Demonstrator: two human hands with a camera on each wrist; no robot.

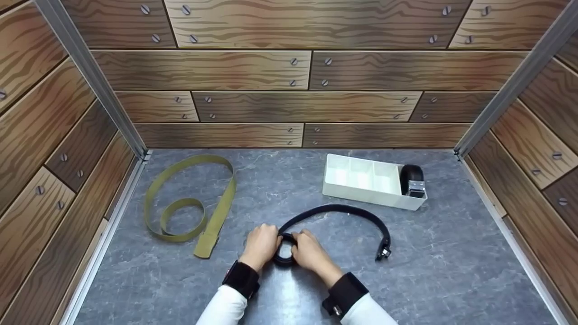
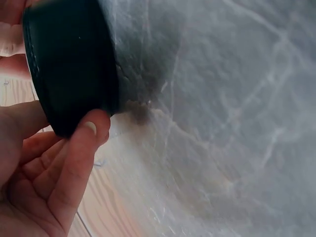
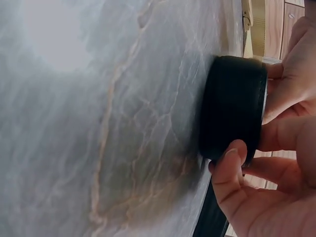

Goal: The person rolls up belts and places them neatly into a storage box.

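A black belt (image 1: pixel 336 208) lies on its edge, its near end wound into a coil (image 1: pixel 283 262). From the coil the strap arcs out to the right and ends at a metal buckle (image 1: pixel 384 253). My left hand (image 1: pixel 262 243) grips the coil's left side, and my right hand (image 1: pixel 310 251) pinches its right side. Close up in the left wrist view, the coil (image 2: pixel 71 64) sits between the left fingers and thumb. The right wrist view shows the coil (image 3: pixel 232 103) with the right fingertips at its edge; some fingers are hidden behind it.
An olive webbing belt (image 1: pixel 223 207), loosely looped, lies to the left. At the back right stands a white compartment tray (image 1: pixel 361 195); a rolled black belt (image 1: pixel 411 174) with a metal buckle occupies its right compartment. Wood-patterned walls (image 1: pixel 253 106) enclose the grey marbled surface.
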